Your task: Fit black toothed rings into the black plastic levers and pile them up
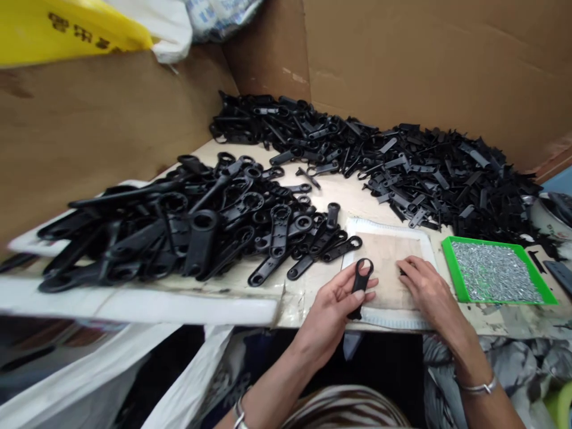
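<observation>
My left hand (333, 307) grips a black plastic arm with a ring at its upper end (360, 286), thumb across its lower part. The ring points up and away from me. My right hand (424, 283) rests over the brown work pad (384, 250), its fingers curled together near the pad's right side. A small dark bit shows at those fingertips, too small to name. To the left lies a heap of similar black ringed arms (203, 226). On the right stands a green tray (456, 271) filled with small silvery metal pieces (496, 271).
Another pile of black ringed parts (286, 122) lies at the back, beside a large pile of flat black pieces (447, 173). Cardboard walls (424, 65) enclose the table's left and back. A yellow bag (67, 36) hangs over the left wall. A whitish container (552, 214) stands far right.
</observation>
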`<state>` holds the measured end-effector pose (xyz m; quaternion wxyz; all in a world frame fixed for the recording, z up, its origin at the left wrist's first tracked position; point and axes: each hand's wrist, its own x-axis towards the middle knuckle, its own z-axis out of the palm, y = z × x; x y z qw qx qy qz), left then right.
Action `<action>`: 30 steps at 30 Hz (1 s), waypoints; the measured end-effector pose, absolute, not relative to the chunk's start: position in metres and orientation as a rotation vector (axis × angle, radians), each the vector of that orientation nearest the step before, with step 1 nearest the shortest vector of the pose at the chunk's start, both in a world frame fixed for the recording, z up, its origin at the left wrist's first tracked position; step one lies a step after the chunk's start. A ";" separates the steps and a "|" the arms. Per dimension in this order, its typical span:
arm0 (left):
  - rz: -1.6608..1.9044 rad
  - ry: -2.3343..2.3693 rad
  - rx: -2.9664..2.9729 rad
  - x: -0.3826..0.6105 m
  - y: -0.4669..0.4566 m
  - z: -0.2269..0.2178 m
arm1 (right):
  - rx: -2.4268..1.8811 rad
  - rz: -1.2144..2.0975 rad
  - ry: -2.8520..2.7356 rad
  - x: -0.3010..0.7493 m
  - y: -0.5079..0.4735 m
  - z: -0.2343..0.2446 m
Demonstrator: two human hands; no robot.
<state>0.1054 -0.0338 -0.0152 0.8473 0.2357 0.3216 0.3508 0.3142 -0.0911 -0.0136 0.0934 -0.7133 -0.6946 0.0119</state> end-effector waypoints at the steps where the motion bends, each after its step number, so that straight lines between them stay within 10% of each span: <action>1: 0.747 0.667 0.489 0.104 -0.034 -0.014 | -2.090 0.031 -2.034 0.316 -0.092 -0.013; 30: 0.718 0.741 1.303 0.103 -0.035 -0.012 | -1.573 0.123 -1.615 0.248 -0.087 -0.007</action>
